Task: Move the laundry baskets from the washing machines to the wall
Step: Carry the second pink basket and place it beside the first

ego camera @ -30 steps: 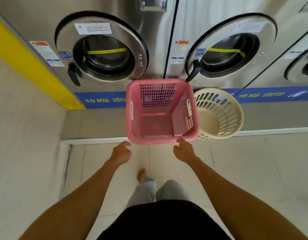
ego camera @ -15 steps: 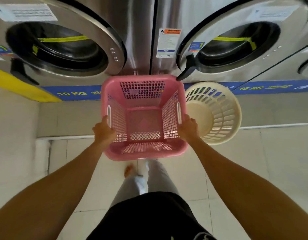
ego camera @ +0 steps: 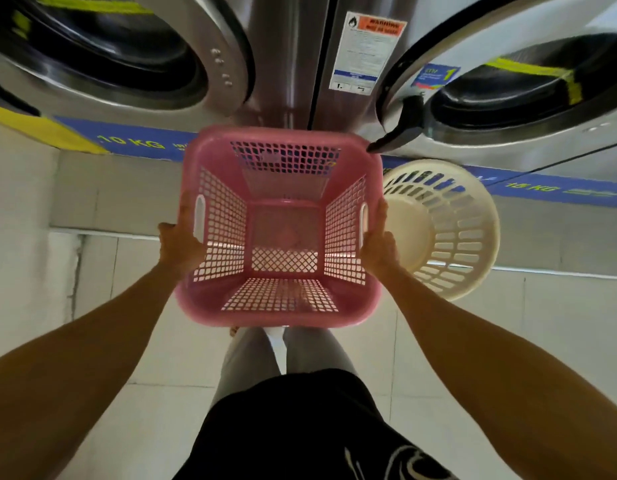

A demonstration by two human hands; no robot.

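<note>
Right in front of the two big silver washing machines (ego camera: 286,74), a person is holding a square pink plastic laundry basket (ego camera: 282,230) with lots of little holes in its sides. Both hands are gripping it. The left hand (ego camera: 180,242) is pressing on the left side, next to the handle slot, and the right hand (ego camera: 378,240) is pressing on the right side, next to the other slot. The fingers are wrapping under the rim, so most of them are hiding.

The pink basket looks empty. It seems to be coming up off the grey step (ego camera: 120,192) at the foot of the machines, though how high is hard to tell.

Just beside it, on the right, a round cream plastic laundry basket (ego camera: 449,230) is sitting on the same step, near the right hand. It is waiting for its turn.

So the step in hand is picking up the first basket. Next, the person is probably going to turn away from the machines and carry the pink basket over to the wall. The lifting needs care, because a black door handle (ego camera: 400,129) is poking out close to the basket's far right corner. Then the cream basket needs moving too.
</note>
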